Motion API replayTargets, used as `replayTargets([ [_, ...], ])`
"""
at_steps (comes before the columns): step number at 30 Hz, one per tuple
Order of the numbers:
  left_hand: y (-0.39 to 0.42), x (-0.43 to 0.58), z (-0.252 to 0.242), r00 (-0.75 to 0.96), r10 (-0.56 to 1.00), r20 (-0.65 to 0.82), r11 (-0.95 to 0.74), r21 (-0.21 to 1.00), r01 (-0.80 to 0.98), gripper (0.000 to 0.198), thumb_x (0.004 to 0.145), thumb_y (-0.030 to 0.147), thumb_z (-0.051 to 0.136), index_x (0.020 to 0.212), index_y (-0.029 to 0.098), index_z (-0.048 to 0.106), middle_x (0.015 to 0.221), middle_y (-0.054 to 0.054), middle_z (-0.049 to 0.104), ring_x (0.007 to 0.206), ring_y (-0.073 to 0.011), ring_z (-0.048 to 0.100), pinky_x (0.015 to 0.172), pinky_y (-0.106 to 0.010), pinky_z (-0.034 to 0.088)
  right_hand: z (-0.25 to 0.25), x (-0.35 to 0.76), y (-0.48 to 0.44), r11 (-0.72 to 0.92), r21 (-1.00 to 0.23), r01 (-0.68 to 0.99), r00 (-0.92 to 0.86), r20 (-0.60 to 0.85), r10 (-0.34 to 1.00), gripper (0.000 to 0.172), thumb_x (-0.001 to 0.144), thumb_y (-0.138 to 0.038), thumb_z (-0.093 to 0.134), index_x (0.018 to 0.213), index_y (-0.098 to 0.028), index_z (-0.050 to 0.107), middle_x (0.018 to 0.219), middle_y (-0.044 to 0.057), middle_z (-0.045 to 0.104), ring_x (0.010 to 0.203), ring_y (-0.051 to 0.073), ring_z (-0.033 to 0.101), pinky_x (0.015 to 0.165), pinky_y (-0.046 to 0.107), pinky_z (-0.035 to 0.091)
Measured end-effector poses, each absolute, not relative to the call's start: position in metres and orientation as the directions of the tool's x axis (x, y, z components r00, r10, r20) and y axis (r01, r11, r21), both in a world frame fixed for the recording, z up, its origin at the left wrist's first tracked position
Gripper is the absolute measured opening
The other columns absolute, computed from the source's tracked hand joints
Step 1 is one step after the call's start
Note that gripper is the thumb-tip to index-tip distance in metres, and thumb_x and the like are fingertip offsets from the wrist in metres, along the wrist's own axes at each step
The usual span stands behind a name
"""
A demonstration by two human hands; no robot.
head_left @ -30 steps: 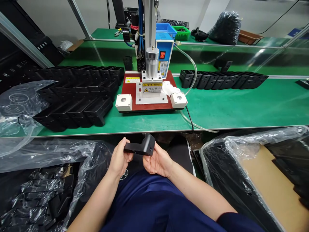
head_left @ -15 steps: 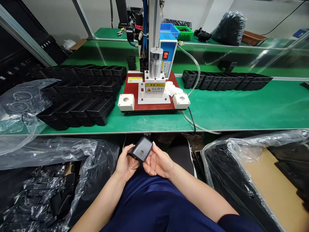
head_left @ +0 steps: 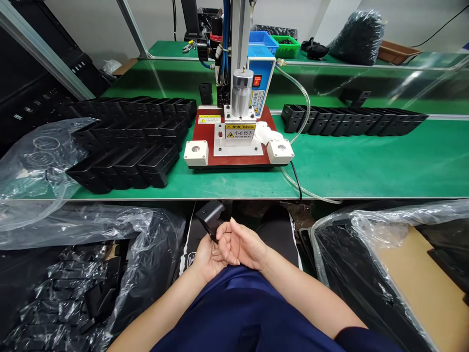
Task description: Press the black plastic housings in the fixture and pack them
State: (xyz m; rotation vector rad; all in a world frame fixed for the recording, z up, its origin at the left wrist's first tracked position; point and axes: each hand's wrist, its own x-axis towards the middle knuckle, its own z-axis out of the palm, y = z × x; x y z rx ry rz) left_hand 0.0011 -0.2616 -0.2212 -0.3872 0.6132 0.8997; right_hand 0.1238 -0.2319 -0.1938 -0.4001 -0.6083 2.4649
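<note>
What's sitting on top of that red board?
On the red board I see a silver block with a warning sign, two white button boxes, and something white and crumpled. Whatever lies under the block and crumpled thing is hidden.

The right hand [head_left: 245, 247] partly hides the black part [head_left: 211, 211] (whether it grips too, beside the left hand [head_left: 209, 257], is unclear); the rightmost box [head_left: 346, 261] is cut off.

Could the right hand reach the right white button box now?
Probably yes: the right hand is near the bench edge, and nothing visible blocks the way to that white box.
</note>
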Motion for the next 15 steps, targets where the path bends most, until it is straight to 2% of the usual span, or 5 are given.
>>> replayTargets([
  [7, -0.262, 0.004, -0.219, 0.502, 0.559, -0.660, 0.568, -0.137, -0.812, 0.050, 0.096, 0.031, 0.028, 0.051, 0.014, 0.038, 0.036, 0.006, 0.019, 0.026, -0.0015, 0.021, 0.030, -0.008, 0.021, -0.192, 0.126, -0.233, -0.706, -0.532, -0.468, -0.780, -0.126, 0.613, 0.039, 0.089, -0.050, 0.058, 0.097, -0.011, 0.058, 0.059, 0.002, 0.064, 0.036, 0.008, 0.049, 0.035, 0.015, 0.035],
  [11, -0.262, 0.004, -0.213, 0.486, 0.558, -0.673, 0.563, -0.123, -0.817, 0.053, 0.097, 0.034, 0.026, 0.048, 0.015, 0.034, 0.037, 0.006, 0.019, 0.027, -0.0014, 0.021, 0.031, -0.010, 0.027, -0.194, 0.127, -0.232, -0.696, -0.536, -0.478, -0.772, -0.121, 0.624, 0.036, 0.090, -0.047, 0.058, 0.097, -0.012, 0.058, 0.060, 0.002, 0.064, 0.036, 0.008, 0.048, 0.035, 0.015, 0.034],
  [15, -0.261, 0.005, -0.207, 0.406, 0.609, -0.681, 0.512, -0.053, -0.857, 0.050, 0.098, 0.037, 0.025, 0.061, 0.013, 0.048, 0.042, 0.004, 0.029, 0.031, -0.0022, 0.028, 0.032, -0.008, 0.024, -0.198, 0.129, -0.230, -0.667, -0.542, -0.512, -0.742, -0.114, 0.661, 0.033, 0.091, -0.045, 0.057, 0.095, -0.013, 0.058, 0.060, 0.001, 0.063, 0.036, 0.007, 0.046, 0.037, 0.016, 0.035],
])
